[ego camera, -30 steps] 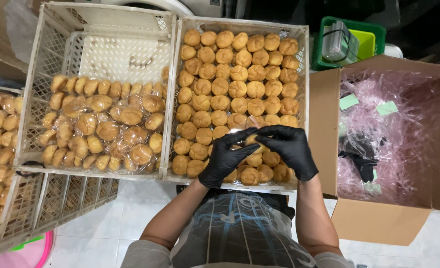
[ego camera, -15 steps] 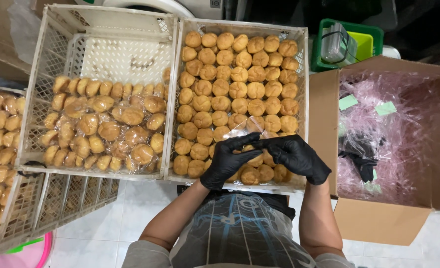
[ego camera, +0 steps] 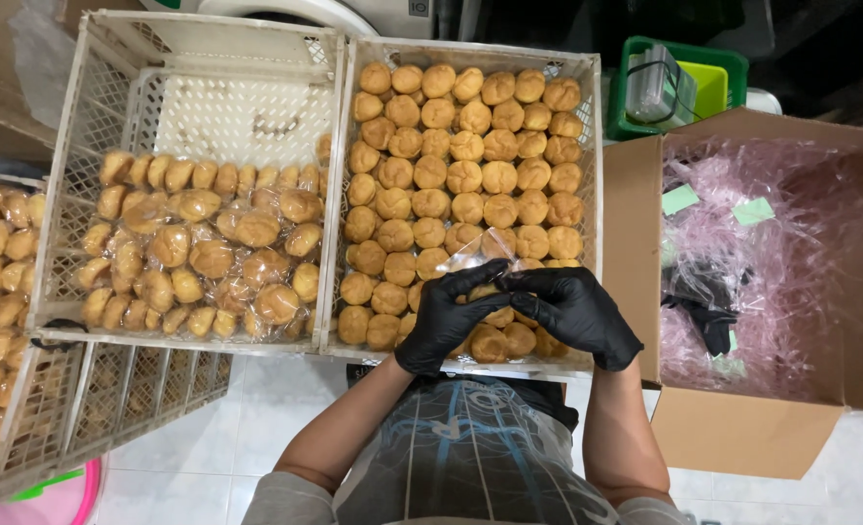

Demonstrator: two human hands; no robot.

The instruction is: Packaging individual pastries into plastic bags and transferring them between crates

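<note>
White crates (ego camera: 339, 194) of buns stand on tiled floor. Both gloved hands, left hand (ego camera: 448, 316) and right hand (ego camera: 575, 309), pinch a clear bag (ego camera: 482, 251) just above the fingertips. Better to keep the bag mouth wide and the pinch gentle.

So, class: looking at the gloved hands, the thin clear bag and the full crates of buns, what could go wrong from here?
1. The clear bag is thin and pinched only at its edge by the left hand and right hand; it might slip or tear.
2. The loose buns sit tightly packed in the crate; pressing down could squash them.
3. The bagged buns are heaped unevenly in the next crate and might get crushed.
</note>
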